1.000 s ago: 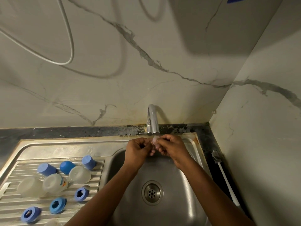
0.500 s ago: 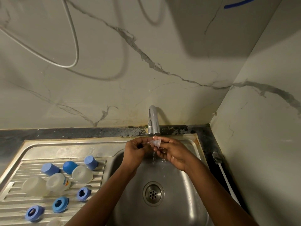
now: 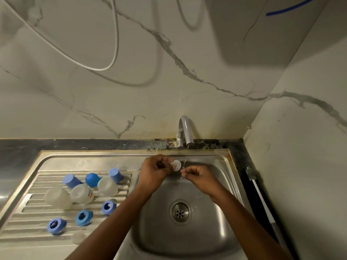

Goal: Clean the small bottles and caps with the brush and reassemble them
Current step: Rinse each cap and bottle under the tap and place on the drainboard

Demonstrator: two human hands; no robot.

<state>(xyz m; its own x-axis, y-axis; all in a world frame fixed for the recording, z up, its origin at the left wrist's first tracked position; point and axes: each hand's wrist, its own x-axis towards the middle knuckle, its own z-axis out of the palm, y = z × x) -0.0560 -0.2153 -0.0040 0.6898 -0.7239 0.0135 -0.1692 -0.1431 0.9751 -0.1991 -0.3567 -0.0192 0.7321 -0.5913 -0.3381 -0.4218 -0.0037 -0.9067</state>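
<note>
My left hand (image 3: 155, 170) pinches a small clear round cap (image 3: 176, 165) over the sink basin (image 3: 180, 239), just left of a thin stream of water from the tap (image 3: 185, 131). My right hand (image 3: 199, 176) hangs beside it under the stream with loosely curled fingers, holding nothing I can see. On the draining board (image 3: 28, 220) lie three clear small bottles (image 3: 81, 193), three blue caps (image 3: 71, 181) and three blue rings (image 3: 84, 217). The brush (image 3: 262, 197) lies on the dark counter to the right of the sink.
The drain (image 3: 180, 212) sits in the middle of the basin. Marble walls close in behind and on the right. A white cable (image 3: 112, 53) hangs on the back wall. One more clear piece (image 3: 78, 237) lies at the draining board's front edge.
My hands have come apart and lowered a little. The clear cap stays with my left hand and my right hand has let go of it. Water runs from the tap.
</note>
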